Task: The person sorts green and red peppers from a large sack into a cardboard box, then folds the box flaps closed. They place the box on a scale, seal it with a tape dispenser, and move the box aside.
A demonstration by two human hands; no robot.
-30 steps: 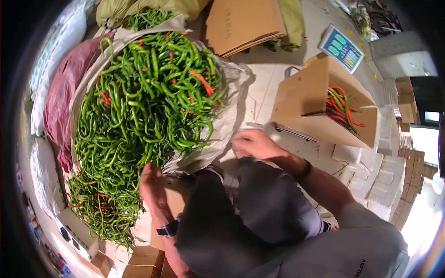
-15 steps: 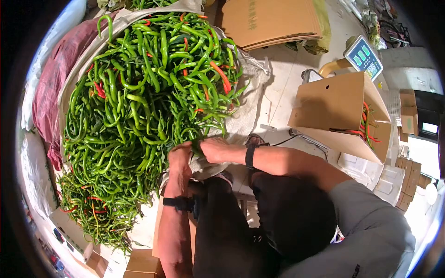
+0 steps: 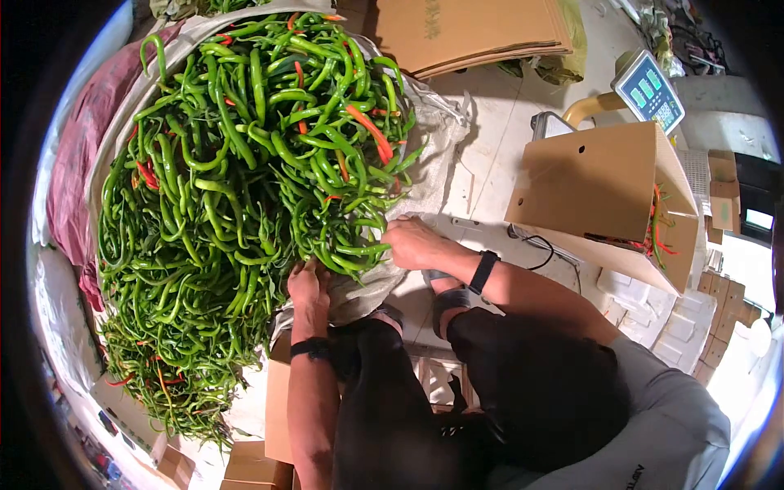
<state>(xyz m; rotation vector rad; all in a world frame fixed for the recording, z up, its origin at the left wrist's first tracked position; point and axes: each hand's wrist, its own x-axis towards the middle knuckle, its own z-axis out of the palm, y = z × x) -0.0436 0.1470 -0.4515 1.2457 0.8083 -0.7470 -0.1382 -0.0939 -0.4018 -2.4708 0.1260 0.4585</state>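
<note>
A large heap of green chili peppers (image 3: 220, 188), with some red and orange ones among them, lies on a spread pale woven sack (image 3: 429, 155). My right hand (image 3: 412, 242) is at the heap's right edge, its fingers closed at the end of a green chili pepper (image 3: 362, 250). At the heap's lower edge my left hand (image 3: 308, 286) is closed, with its fingertips among the peppers. What the left fingers hold, if anything, is hidden. Both hands are above my knees, close to the sack's near edge.
An open cardboard box (image 3: 588, 184) with red and green peppers inside stands at the right, by a scale with a lit display (image 3: 649, 90). Flat cardboard sheets (image 3: 465, 37) are stacked at the back. Another cardboard box (image 3: 253, 465) is at the lower left.
My hands have parted: the right has moved right and slightly up to the heap's edge, the left slightly down and left. The view has shifted a little.
</note>
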